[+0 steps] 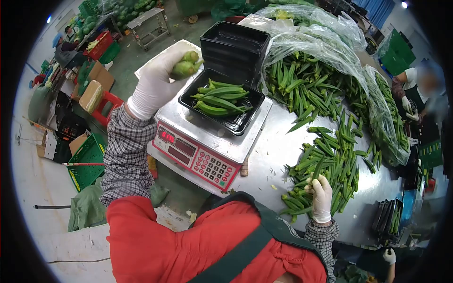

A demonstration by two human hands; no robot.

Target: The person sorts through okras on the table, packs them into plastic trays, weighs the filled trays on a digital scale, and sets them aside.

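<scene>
My left hand (158, 80), in a white glove, holds several okra pods (186, 66) above the left edge of a red and silver scale (198, 155). On the scale sits a black tray (188, 96) with several okra pods (221, 99) lying in it. The scale's display glows red. To the right, my right hand (321, 195), also gloved, pinches an okra pod (317, 169) at the lower part of a loose okra pile (339, 151) on the metal table (264, 177).
Stacked empty black trays (233, 47) stand behind the scale. Clear plastic bags (325, 42) of okra lie at the back right. A co-worker's gloved hands (409, 109) are at the far right. More black trays (387, 217) stand at the lower right.
</scene>
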